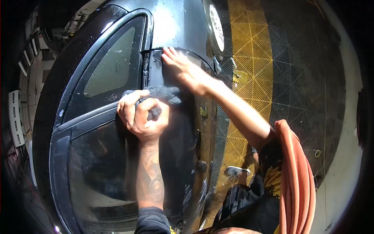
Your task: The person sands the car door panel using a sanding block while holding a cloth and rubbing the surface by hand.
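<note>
My left hand [141,117] is closed around a bunched dark grey cloth [161,93]. Part of the cloth spreads past the fingers onto the black car's [191,23] body, close to the rear edge of a door. Further up, my right hand [183,70] lies flat against the glossy panel just below a curved seam, its fingers stretched out and nothing held. Beside my hands is the car's side window [113,66], speckled with drops or spots.
A wheel [216,27] shows at the top. Yellow and dark grid floor tiles [251,39] run along the car's side. An orange-red cloth [296,175] hangs at my right shoulder. One shoe [238,171] stands on the tiles. White shelving or panels [16,117] are at far left.
</note>
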{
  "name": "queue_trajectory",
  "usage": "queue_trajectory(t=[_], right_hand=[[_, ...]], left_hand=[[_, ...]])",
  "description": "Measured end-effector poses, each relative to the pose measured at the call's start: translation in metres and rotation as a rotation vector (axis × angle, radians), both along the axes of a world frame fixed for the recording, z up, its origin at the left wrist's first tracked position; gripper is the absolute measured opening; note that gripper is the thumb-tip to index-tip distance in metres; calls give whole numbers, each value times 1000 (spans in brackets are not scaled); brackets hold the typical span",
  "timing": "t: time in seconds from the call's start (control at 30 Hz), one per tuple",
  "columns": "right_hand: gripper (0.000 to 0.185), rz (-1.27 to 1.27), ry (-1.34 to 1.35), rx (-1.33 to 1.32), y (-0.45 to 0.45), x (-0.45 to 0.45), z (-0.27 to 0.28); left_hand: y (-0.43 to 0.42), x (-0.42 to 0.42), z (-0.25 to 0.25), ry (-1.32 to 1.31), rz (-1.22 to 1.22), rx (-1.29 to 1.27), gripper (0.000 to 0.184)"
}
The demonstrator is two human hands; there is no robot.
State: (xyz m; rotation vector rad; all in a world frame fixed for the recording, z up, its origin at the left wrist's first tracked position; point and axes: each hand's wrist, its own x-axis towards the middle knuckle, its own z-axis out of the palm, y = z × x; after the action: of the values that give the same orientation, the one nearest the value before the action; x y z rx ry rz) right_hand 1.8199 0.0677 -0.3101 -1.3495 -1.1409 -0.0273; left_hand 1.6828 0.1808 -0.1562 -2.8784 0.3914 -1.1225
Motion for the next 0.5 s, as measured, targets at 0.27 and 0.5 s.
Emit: queue_trajectory(t=[0.27, 0.5], right_hand=[[71, -454, 376, -85, 38, -48, 25], [73, -437, 311, -32, 39, -42, 20]], left_hand=[[0, -1, 0, -1, 7, -12, 24], [-1, -1, 0, -44, 33, -20, 24]])
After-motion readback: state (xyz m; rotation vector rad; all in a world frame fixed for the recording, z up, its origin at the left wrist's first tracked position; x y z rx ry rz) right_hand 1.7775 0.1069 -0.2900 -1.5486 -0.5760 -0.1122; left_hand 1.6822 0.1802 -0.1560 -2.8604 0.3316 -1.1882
